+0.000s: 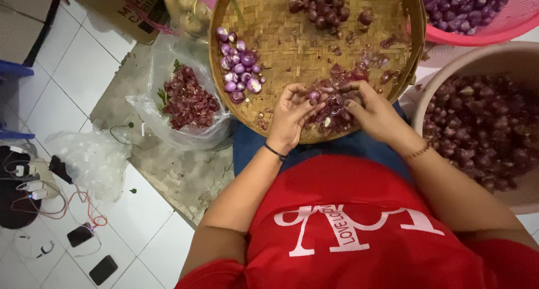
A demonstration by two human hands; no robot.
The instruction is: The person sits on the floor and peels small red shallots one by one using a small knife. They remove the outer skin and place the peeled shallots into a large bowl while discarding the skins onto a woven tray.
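head view: both hands' fingers curled, left hand (289, 117) and right hand (377, 116) pinching one shallot (315, 96) over woven tray (224, 87)

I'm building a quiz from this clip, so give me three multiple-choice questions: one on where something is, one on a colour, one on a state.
1. Where is the peeled shallot pile?
A. on the woven tray
B. in the pink basket
C. on the floor

2. What colour is the basket?
A. blue
B. pink
C. green

3. What is the left hand doing?
A. resting flat
B. pinching a shallot
C. holding a phone

Answers:
1 A: the pile lies on the tray's left side.
2 B: its rim is pink.
3 B: fingertips close on the shallot, opposite the right hand.
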